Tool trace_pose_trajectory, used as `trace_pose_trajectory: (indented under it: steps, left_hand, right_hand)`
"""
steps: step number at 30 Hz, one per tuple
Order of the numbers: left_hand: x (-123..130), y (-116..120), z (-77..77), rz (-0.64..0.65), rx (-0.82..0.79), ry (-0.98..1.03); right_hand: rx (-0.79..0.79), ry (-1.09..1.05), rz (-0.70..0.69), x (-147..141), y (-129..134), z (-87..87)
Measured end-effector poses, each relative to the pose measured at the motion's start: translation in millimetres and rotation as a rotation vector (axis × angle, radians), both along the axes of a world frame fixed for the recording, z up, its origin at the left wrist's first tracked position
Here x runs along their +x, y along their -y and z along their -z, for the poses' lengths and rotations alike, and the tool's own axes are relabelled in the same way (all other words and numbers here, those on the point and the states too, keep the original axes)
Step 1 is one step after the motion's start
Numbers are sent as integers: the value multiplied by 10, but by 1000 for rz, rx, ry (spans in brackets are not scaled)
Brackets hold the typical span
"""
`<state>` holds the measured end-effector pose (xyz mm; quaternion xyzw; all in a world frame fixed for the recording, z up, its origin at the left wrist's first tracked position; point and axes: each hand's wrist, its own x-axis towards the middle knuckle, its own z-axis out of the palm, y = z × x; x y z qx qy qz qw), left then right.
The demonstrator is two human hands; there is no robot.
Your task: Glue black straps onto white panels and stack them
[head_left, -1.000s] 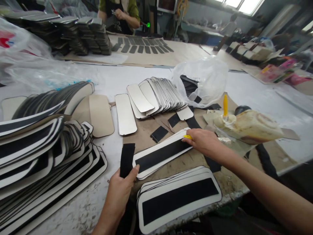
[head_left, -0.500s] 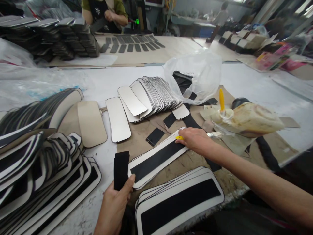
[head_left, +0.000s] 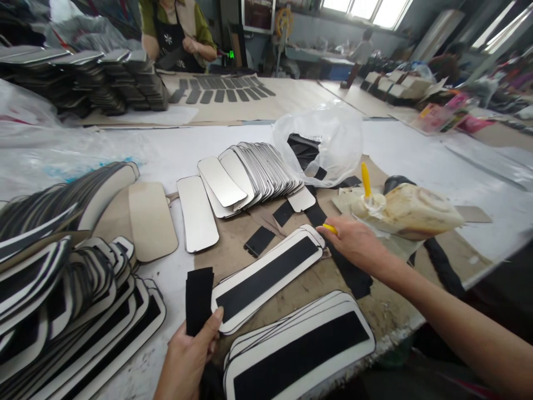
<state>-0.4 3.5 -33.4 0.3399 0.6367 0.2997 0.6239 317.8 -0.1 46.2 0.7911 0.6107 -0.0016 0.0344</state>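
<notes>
My left hand (head_left: pixel 191 353) is closed around a small bundle of black fabric strips (head_left: pixel 199 300). Its thumb reaches the near left corner of a white panel (head_left: pixel 250 304) with a black strip (head_left: pixel 268 275) lying along its middle. This panel rests slanted on other panels. Just past its far right end, my right hand (head_left: pixel 353 241) grips a brush by its yellow handle (head_left: pixel 330 228); the bristles are hidden behind the hand. Closer to me lies a pile of similar panels (head_left: pixel 362 347), the top one bearing a black strip.
Stacks of black-and-white panels (head_left: pixel 137 311) fill the left side. A fanned row of plain white panels (head_left: pixel 258 172) lies beyond my hands. A clear bag (head_left: pixel 341 144) holds black pieces. A stained glue container (head_left: pixel 420 208) with a yellow-handled brush (head_left: pixel 366 180) stands right. Another person (head_left: pixel 177 33) works opposite.
My right hand has moved right with the brush, off the panel's far end, which now shows. My left hand keeps its hold on the strips. The camera view has tilted up slightly.
</notes>
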Motion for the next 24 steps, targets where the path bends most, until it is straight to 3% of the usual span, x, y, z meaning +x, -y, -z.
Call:
trace_pose_trajectory:
  steps: [4, 8, 13, 19, 22, 24]
  left_hand:
    - [2, -9, 7, 3, 29, 35]
    - [16, -12, -19, 7, 63, 38]
    - [18, -2, -5, 16, 92, 32]
    - [28, 45, -27, 6, 223, -54]
    - [22, 62, -77, -6, 240, -77]
    - [15, 68, -108, -3, 243, -77]
  right_hand:
    - [31, -296, -41, 17, 133, 135]
    - [64, -352, -29, -52, 162, 203]
    - [138, -389, 14, -67, 173, 131]
    - [298, -375, -93, -90, 271, 120]
    - [334, -479, -3, -135, 300, 45]
    - [267, -660, 88, -180, 314, -45]
